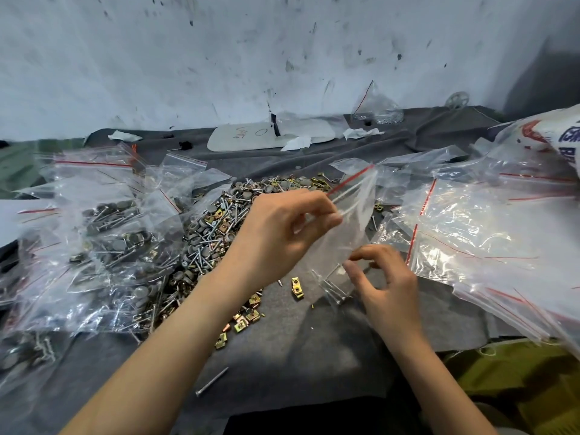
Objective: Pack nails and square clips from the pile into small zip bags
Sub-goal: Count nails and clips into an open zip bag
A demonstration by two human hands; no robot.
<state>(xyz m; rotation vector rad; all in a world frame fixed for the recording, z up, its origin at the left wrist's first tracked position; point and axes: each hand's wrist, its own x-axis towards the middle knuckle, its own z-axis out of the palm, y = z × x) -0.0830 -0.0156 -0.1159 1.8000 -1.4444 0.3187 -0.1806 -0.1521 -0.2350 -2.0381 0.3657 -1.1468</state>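
Roughly midway, I judge: left hand (279,237) fingers (331,218) pinch the zip bag (356,211) near its mouth, right hand (389,281) fingers (353,267) pinch its bottom holding nails (333,285), filled bags (103,243) lie left of them, and a large pile (216,224) just beyond awaits packing.

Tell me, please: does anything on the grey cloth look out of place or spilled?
Yes. One long silver nail lies alone on the grey cloth, near its front edge, far from the mixed pile of nails and clips. A few brass-coloured square clips also lie loose beside the pile.
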